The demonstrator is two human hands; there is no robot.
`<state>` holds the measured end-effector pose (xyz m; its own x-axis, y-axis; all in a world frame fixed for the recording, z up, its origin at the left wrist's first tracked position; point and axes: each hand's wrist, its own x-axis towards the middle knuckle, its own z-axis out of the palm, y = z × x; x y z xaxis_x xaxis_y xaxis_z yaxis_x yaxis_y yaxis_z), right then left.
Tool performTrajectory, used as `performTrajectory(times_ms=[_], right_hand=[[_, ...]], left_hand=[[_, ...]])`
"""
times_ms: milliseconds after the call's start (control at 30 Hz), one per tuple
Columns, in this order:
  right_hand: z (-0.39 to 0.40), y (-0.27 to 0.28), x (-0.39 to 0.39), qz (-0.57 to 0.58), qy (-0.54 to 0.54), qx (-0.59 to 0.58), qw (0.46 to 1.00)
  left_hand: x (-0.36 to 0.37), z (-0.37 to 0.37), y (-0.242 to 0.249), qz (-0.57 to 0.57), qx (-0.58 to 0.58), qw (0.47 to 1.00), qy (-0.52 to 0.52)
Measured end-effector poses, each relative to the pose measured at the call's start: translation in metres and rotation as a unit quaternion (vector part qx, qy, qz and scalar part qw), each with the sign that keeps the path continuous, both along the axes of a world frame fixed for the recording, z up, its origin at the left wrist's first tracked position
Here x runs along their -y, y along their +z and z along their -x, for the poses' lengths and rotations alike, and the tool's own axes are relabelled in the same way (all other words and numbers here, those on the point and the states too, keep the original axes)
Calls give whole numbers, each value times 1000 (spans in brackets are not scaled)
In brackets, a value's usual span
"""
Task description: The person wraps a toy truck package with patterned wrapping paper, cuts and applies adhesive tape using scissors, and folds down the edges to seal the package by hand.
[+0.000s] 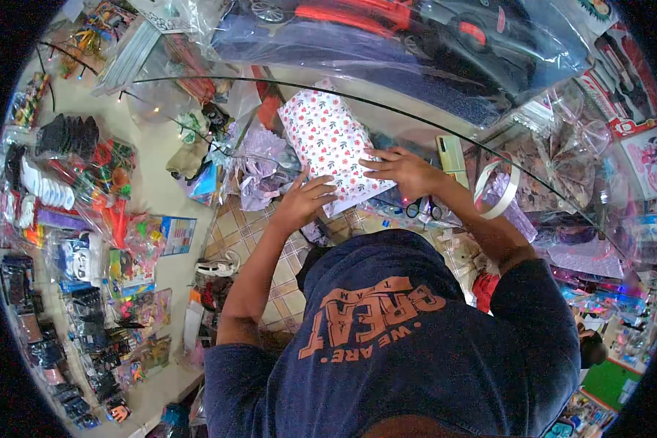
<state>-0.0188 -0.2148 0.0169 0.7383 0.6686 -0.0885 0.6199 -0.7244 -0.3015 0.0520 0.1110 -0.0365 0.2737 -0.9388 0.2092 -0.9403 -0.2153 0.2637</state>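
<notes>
A parcel in white gift wrap with red flowers (325, 139) lies on the counter in front of me. My left hand (303, 201) rests at its lower left edge, fingers stretched out over the paper. At the right edge my right hand (405, 174) lies with its fingers spread across the wrap. Just below the right hand is a pair of scissors (423, 210) with dark handles. A phone-like, pale gold slab (451, 155) sits to the right of that hand. A white ring-shaped band (498, 186) overlaps my right forearm in this view.
Crumpled lilac paper (261, 164) lies left of the parcel. A large plastic-wrapped toy car package (416, 44) stands beyond a dark curved edge (358, 95). Packaged goods (87, 255) hang along the left wall, and more goods crowd the right side.
</notes>
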Motion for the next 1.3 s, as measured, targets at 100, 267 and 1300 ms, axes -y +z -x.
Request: performTrajectory(times_ms=[100, 267, 1300], right_hand=[[3, -2, 1, 23, 4, 34, 999], [6, -11, 2, -43, 17, 68, 997], [42, -80, -78, -442, -573, 97, 684]], left_hand=[[-2, -5, -14, 55, -25, 998, -6], [2, 5, 15, 59, -88, 994, 28], [63, 85, 0, 210, -85, 865, 447]])
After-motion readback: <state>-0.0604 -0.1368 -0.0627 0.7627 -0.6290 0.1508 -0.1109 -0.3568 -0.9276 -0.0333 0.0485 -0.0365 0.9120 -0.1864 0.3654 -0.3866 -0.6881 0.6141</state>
